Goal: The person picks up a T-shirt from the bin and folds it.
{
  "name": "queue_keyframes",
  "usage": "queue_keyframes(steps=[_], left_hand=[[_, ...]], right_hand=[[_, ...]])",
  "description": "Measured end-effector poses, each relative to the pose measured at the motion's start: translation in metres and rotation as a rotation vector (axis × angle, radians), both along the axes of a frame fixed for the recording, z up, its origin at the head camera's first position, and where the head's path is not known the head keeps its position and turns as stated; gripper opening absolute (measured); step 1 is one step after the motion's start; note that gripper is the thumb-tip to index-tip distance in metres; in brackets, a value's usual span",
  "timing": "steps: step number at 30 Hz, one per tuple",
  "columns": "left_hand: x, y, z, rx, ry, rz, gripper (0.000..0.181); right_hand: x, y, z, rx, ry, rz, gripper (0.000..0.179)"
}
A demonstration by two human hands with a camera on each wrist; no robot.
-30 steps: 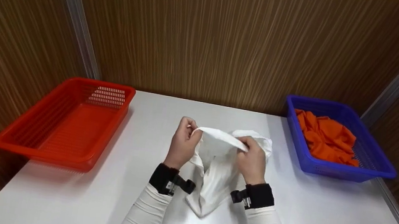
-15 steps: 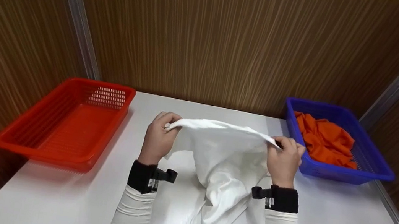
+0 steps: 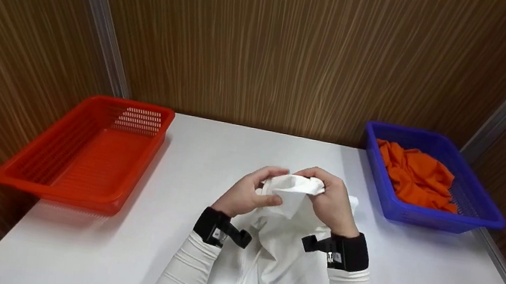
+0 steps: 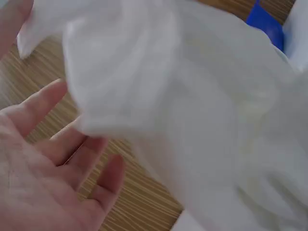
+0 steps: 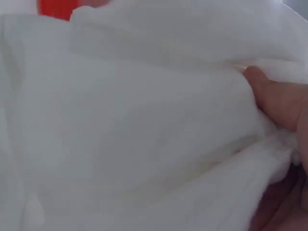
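Observation:
A crumpled white cloth (image 3: pixel 275 252) hangs from my hands, its lower end lying on the table in the head view. My right hand (image 3: pixel 332 203) grips its bunched upper edge, and in the right wrist view the thumb (image 5: pixel 276 96) presses into the folds. My left hand (image 3: pixel 246 195) is at the other side of that edge, thumb and fingers spread apart around it. The left wrist view has the loose fingers (image 4: pixel 36 108) beside the blurred white fabric (image 4: pixel 125 72), not curled on it. The cloth hides part of the right fingers.
A red plastic basket (image 3: pixel 99 161) stands at the left of the white table (image 3: pixel 202 155). At the right, a blue basket (image 3: pixel 448 218) holds a crumpled orange cloth (image 3: pixel 417 178). Wood-patterned panels (image 3: pixel 265 50) close off the back and sides.
The hands first spread apart, stretching the cloth's edge between them, then came back together. The left hand has loosened from its end; the right still holds the edge, now bunched.

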State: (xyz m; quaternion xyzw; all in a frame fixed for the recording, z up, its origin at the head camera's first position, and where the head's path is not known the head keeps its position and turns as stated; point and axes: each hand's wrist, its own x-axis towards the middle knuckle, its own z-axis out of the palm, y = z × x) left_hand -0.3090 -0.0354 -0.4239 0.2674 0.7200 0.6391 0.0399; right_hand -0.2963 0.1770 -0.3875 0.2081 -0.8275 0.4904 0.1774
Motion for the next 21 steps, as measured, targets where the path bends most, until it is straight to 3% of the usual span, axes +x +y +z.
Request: queue_keyframes(steps=[3,6,10,13,15,18,21], left_hand=[[-0.008,0.003,-0.012,-0.045,-0.040,-0.017,0.045],[-0.016,-0.001,-0.016,-0.039,-0.055,0.017,0.030],[-0.030,-0.023,-0.012,-0.120,-0.049,0.064,0.020],[-0.040,-0.046,0.007,-0.233,0.001,0.122,0.015],[-0.045,-0.063,0.027,-0.313,0.050,0.205,0.010],[-0.049,-0.086,0.059,-0.407,0.148,0.390,0.008],[-0.047,-0.104,0.090,-0.441,0.249,0.587,0.014]], right_hand=[[-0.008,0.007,0.005,-0.042,-0.023,0.030,0.024],[-0.021,0.019,0.016,-0.103,0.000,0.029,0.018],[-0.035,0.047,0.043,-0.335,0.016,0.053,0.020],[-0.044,0.070,0.067,-0.545,-0.012,0.082,0.025],[-0.050,0.084,0.083,-0.632,-0.006,0.066,0.027],[-0.054,0.103,0.109,-0.750,-0.004,0.047,0.025],[-0.052,0.123,0.132,-0.733,-0.011,-0.018,0.020]])
